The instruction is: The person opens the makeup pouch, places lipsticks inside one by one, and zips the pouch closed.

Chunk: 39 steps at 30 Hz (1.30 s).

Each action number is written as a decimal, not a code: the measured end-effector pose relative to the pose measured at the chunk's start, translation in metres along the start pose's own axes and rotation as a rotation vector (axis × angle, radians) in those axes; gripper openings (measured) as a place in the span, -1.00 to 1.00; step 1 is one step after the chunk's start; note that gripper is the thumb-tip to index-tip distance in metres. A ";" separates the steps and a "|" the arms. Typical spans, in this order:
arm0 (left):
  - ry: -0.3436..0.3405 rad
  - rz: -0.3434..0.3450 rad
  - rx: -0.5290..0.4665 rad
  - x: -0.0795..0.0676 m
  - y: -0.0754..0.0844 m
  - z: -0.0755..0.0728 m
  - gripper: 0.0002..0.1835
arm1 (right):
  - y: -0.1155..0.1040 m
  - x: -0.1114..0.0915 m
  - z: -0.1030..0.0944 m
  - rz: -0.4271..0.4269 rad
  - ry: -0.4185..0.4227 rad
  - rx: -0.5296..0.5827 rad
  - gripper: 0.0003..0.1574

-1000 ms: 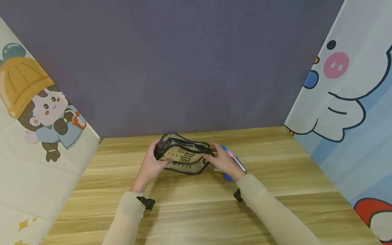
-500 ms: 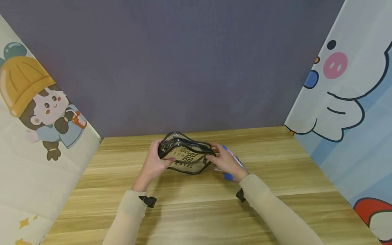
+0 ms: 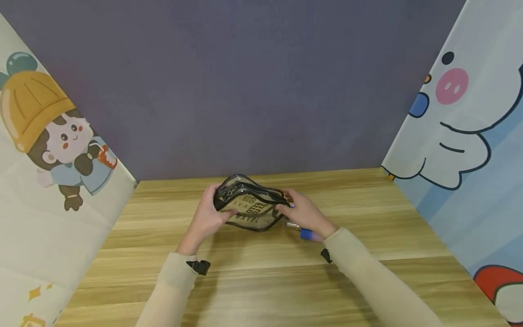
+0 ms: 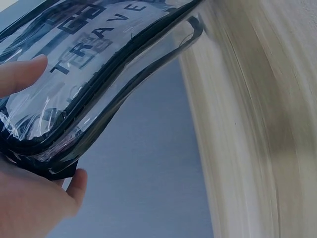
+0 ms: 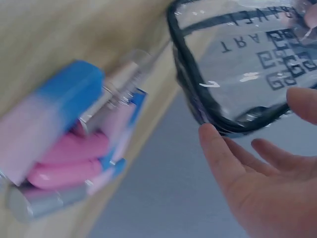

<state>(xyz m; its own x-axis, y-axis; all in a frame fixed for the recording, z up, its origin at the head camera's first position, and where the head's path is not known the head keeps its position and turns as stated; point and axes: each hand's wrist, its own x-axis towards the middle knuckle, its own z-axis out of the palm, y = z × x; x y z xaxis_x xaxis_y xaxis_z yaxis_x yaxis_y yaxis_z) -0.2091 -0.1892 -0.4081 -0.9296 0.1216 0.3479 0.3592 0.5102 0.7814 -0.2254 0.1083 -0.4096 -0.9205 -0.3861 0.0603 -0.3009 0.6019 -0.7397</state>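
A clear plastic zip pouch (image 3: 255,213) with black edging and black TRAVEL lettering stands tilted above the wooden table, its top gaping a little. My left hand (image 3: 205,221) grips its left end, thumb on the near face; in the left wrist view the fingers curl beneath the black zipper edge of the pouch (image 4: 94,69). My right hand (image 3: 305,214) pinches the right corner between thumb and fingers. The right wrist view has the index fingertip of the right hand (image 5: 272,188) at the pouch's black corner. Nothing shows inside the pouch.
Beside the right hand lies a small pile: a blue-to-pink tube-like item (image 5: 54,116), a clear and silver cylinder (image 5: 116,89), pink rounded pieces (image 5: 69,171) and a silver-ended piece (image 5: 47,201). A grey panel (image 3: 261,91) rises behind the table; printed cloths flank both sides.
Both hands and the pouch have shifted slightly right. The right hand and forearm now cover more of the pile; its silver and pink upper part is hidden in the head view.
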 end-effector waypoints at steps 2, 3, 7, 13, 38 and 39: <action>-0.003 -0.005 0.001 0.000 0.001 0.000 -0.22 | -0.004 0.000 -0.003 -0.025 0.005 -0.039 -0.16; -0.004 -0.005 0.001 0.001 0.002 0.000 -0.21 | -0.008 0.000 -0.005 -0.033 0.008 -0.060 -0.19; -0.006 -0.009 0.007 0.001 0.006 0.000 -0.20 | -0.021 -0.001 -0.012 -0.059 0.012 -0.132 -0.30; -0.017 0.014 0.032 0.001 0.008 0.002 -0.20 | -0.045 -0.002 -0.026 -0.123 0.013 -0.168 -0.45; -0.055 0.039 0.018 0.005 0.020 0.006 -0.21 | -0.137 0.018 -0.035 -0.369 0.053 -0.363 -0.74; -0.059 0.043 0.021 0.005 0.021 0.007 -0.21 | -0.138 0.018 -0.034 -0.370 0.047 -0.365 -0.74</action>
<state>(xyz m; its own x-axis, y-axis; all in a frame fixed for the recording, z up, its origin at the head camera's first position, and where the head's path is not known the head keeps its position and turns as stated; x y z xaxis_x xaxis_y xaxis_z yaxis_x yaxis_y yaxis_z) -0.2065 -0.1719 -0.3931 -0.9167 0.1932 0.3498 0.3979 0.5209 0.7552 -0.2090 0.0423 -0.2831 -0.7441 -0.5919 0.3098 -0.6675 0.6393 -0.3819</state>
